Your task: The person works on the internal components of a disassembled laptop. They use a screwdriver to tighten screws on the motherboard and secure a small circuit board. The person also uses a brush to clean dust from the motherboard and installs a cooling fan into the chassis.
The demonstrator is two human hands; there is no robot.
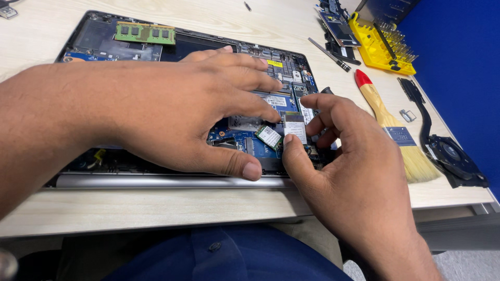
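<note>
- Opened laptop: lies flat on the counter with its bottom cover off, circuit board and components exposed. Its silver edge runs along the near side, close to the counter's front lip.
- Left hand: spread palm-down over the middle of the laptop's interior. The fingers are apart, tips pressed on the board area; the thumb rests by the silver edge. It grips nothing.
- Right hand: at the right end of the laptop. Thumb and forefinger are pinched on a small card with a white label, which stands slightly raised above the blue board.
- Second small card: green with a white label, lies tilted just beside the pinched one, between the two hands.
- Green memory module: seated at the far side of the laptop, well apart from both hands.
- Paintbrush: red-tipped wooden handle, pale bristles, lies on the counter just right of the right hand.
- Black cooling fan with its heat pipe: lies at the counter's right edge, beside the brush.
- Yellow bit holder: stands at the far right, with bits upright in it.
- Screwdriver: lies near the yellow holder, beyond the laptop's far right corner.
</note>
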